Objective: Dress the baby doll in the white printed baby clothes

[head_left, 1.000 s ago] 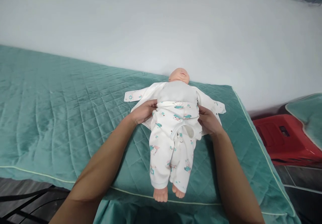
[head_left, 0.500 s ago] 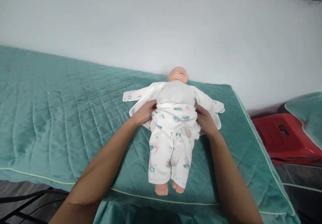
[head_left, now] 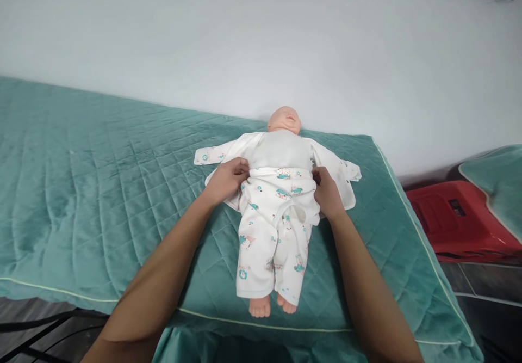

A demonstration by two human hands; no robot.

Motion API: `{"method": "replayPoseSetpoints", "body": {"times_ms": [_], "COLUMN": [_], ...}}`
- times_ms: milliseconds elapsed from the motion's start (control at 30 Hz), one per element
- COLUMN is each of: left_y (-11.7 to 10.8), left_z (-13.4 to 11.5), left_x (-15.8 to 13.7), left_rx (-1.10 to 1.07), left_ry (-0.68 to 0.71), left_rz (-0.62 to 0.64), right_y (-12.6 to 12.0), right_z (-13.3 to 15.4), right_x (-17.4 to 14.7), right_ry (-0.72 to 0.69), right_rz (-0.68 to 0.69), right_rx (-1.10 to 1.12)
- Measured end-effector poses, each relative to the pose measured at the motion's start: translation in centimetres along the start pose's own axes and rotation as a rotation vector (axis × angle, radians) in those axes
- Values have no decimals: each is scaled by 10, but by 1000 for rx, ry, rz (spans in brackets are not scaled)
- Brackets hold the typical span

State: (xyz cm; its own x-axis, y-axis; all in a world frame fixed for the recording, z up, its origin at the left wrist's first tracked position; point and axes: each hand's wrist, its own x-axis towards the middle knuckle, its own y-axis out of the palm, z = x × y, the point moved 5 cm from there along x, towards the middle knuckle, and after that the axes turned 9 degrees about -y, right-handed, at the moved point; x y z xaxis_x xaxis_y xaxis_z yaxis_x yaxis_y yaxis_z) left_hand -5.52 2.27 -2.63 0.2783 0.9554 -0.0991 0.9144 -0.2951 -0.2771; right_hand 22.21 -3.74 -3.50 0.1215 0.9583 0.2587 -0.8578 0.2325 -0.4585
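Observation:
A baby doll (head_left: 284, 119) lies on its back with its head at the wall side and its bare feet towards me. It wears white printed pants (head_left: 256, 243), pulled up to the belly over a pale top. A white jacket (head_left: 332, 161) is spread open beneath it, sleeves out to both sides. My left hand (head_left: 228, 179) is closed with its fingertips at the left side of the waistband. On the opposite side, my right hand (head_left: 327, 193) pinches the waistband's right edge. Some fingertips are hidden by the cloth and the hands.
The doll rests on a green quilted cover (head_left: 122, 200) with pale piping, against a white wall (head_left: 204, 36). To the right stands a red plastic stool (head_left: 460, 219), with green cloth beside it. Black metal bars (head_left: 41, 336) show at the lower left.
My left hand has shifted slightly, its fingers rising at the waistband edge. My right hand stays at the other side. The whole view has drifted a little.

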Motion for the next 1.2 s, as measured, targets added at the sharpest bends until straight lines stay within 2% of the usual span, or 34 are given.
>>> {"method": "replayPoseSetpoints", "body": {"times_ms": [67,133,233,367,467,667,833,933,1033,1200], "left_y": [-8,-11,-7,-1,-1,7,12,11,11,17], "left_z": [-6,-13,-25,-32,-34,-38,-36,-33,-31,-26], "left_x": [-4,-9,-15,-17,-17,-17,-12,-1,16,49], "left_rx": [-10,-23,40,182,281,298,292,310,291,118], "left_ry": [46,112,263,388,425,383,360,287,265,186], "left_rz": [-125,-196,-162,-64,-22,94,100,12,-54,-44], "right_y": [-4,-9,-12,-6,-4,-2,0,4,8,13], "right_z": [4,12,28,48,50,48,54,54,50,40], "right_x": [0,-2,-6,-8,-5,2,6,10,19,45], "right_ry": [-13,-42,-135,-330,-355,-296,-406,-434,-356,-254], "right_rz": [-66,-165,-227,-109,17,256,341,325,234,92], "right_rx": [-5,-5,67,128,104,35,-23,-20,-67,-76]}}
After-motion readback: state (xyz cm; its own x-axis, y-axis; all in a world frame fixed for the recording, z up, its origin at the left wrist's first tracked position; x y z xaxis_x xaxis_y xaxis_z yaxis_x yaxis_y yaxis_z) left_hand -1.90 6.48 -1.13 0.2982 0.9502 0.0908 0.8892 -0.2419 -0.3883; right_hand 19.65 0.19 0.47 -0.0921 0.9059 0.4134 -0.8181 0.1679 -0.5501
